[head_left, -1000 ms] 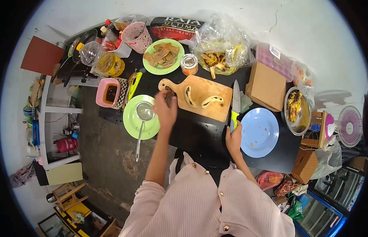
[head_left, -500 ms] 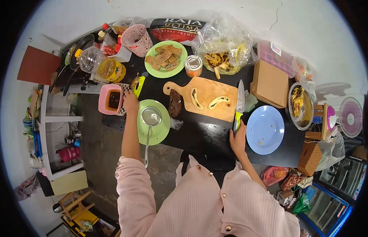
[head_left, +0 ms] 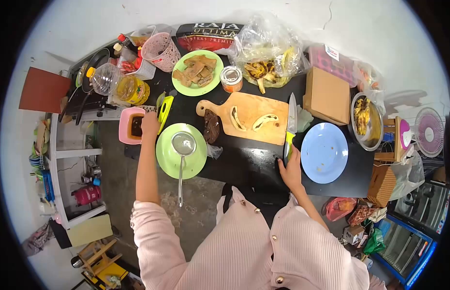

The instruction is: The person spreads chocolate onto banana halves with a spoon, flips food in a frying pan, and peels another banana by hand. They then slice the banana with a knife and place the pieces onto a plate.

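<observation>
My left hand [head_left: 150, 126] is at the pink bowl [head_left: 123, 126] of dark brown liquid, closed over a black-and-white patterned cloth [head_left: 148, 109]; its fingertips are partly hidden. Close by lie a lime-green tool [head_left: 165, 114] and a green plate [head_left: 196, 162] carrying a metal strainer [head_left: 184, 143]. My right hand [head_left: 291, 170] grips the green-and-black handle of a kitchen knife [head_left: 292, 116], its blade pointing away along the right edge of the wooden cutting board [head_left: 254, 133]. Two peeled banana pieces [head_left: 237, 119] with dark marks rest on the board. A dark brown packet [head_left: 211, 126] sits left of it.
Behind are a green plate [head_left: 177, 86] of flat brown pieces, a can [head_left: 231, 79] and a plastic bag [head_left: 271, 53] with banana peels. A blue plate [head_left: 324, 166], a cardboard box [head_left: 329, 95] and a metal bowl [head_left: 378, 140] with bananas stand right. Oil bottles [head_left: 132, 89] stand left.
My left hand has moved left and closer to the pink bowl, covering more of the patterned cloth. My right hand stays on the knife handle. The whole view has shifted slightly.
</observation>
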The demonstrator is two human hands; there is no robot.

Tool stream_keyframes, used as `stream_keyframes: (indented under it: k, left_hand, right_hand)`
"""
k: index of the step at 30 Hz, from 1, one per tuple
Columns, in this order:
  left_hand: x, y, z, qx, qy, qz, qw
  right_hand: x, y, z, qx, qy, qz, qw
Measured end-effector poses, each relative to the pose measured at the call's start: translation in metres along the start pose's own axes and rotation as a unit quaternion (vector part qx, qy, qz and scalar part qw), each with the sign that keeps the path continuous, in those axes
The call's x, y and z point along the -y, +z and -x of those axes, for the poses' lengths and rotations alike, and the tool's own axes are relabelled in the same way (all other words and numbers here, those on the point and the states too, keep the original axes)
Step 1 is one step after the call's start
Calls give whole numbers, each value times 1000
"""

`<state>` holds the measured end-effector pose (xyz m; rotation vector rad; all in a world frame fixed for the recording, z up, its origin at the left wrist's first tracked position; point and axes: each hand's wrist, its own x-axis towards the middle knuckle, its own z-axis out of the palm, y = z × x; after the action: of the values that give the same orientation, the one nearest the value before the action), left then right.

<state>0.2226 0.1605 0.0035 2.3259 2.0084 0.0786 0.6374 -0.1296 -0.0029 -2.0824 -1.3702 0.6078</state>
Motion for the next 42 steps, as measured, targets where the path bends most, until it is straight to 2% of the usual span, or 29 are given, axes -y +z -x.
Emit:
stream_keyframes:
  k: [2, 6, 7, 9, 11, 12, 13, 14, 15, 16, 17, 18, 19, 21, 22, 24, 25, 26, 27, 29, 30, 31, 33, 34, 36, 39, 40, 42]
  left_hand:
    - [13, 0, 0, 44, -7, 109, 993]
    - [-35, -49, 36, 104, 7, 354, 929]
    - [-58, -68, 49, 146, -47, 436, 887]
    - [-90, -75, 71, 172, -55, 576, 797]
    - [-131, -83, 93, 222, -62, 638, 735]
    - [-160, -84, 105, 242, -69, 670, 698]
    - [-181, -74, 118, 256, -58, 666, 698]
    - [-205, -52, 134, 266, -59, 689, 672]
    - [-229, -37, 147, 306, -69, 719, 621]
    - [-249, -18, 163, 317, -71, 755, 570]
    - [-260, 9, 176, 313, -37, 743, 590]
    - [-271, 21, 186, 304, -25, 741, 598]
    - [-280, 26, 193, 269, -15, 741, 616]
    - [-285, 30, 195, 254, 50, 670, 696]
    - [-285, 28, 195, 262, 64, 644, 716]
    - [-283, 21, 192, 276, 95, 590, 753]
    - [-280, 18, 189, 248, 109, 570, 776]
    - [-274, 15, 186, 220, 123, 549, 797]
    - [-268, 13, 182, 192, 136, 527, 817]
    - [-256, 14, 167, 149, 102, 530, 828]
    - [-250, 16, 158, 133, 98, 502, 849]
    - [-248, 20, 149, 114, 96, 474, 868]
    - [-252, 25, 135, 30, 128, 355, 926]
    - [-254, 27, 128, -13, 142, 291, 946]
    - [-263, 32, 117, -29, 153, 264, 952]
    - [-273, 46, 107, -40, 154, 225, 961]
    - [-274, 49, 106, -45, 154, 217, 963]
    - [-276, 52, 105, -44, 138, 214, 966]
  right_hand:
    - [-2, 0, 2, 13, 15, -3, 1000]
    - [1, -5, 3, 5, 2, 5, 1000]
    - [4, -9, 2, -5, -12, 13, 1000]
    - [19, -18, -2, -27, -38, 30, 998]
    - [33, -26, -6, -5, -58, -46, 997]
    - [37, -24, -7, 40, -29, -106, 993]
    - [44, -18, -8, 108, 45, -237, 964]
    - [49, -13, -8, 158, 70, -319, 932]
    - [52, -8, -8, 206, 93, -398, 889]
    - [50, 0, -7, 220, 78, -405, 884]
    - [48, 6, -7, 235, 62, -412, 878]
    - [50, 5, -4, 232, 147, -417, 867]
    - [47, 5, -3, 224, 171, -422, 862]
    - [39, 4, 2, 210, 219, -432, 850]
    - [41, 0, 4, 210, 230, -426, 850]
    - [23, 7, 6, 205, 195, -404, 870]
    - [9, 12, 6, 201, 177, -392, 880]
    - [-7, 15, 2, 141, 100, -261, 950]
    - [2, 4, -2, 77, 64, -119, 988]
    - [0, -6, -12, 50, 49, -62, 996]
    - [-4, -11, -17, 83, 63, -5, 995]
    - [-6, -14, -21, 77, 53, 44, 995]
    - [-3, -30, -24, 66, 74, 81, 992]
    - [-2, -35, -28, 49, 46, 66, 996]
    - [-2, -40, -34, 14, -7, 36, 999]
    - [-1, -35, -54, 31, -64, -13, 997]
    - [3, -34, -61, 64, -32, 5, 997]
    - [7, -29, -72, 78, -62, 18, 995]
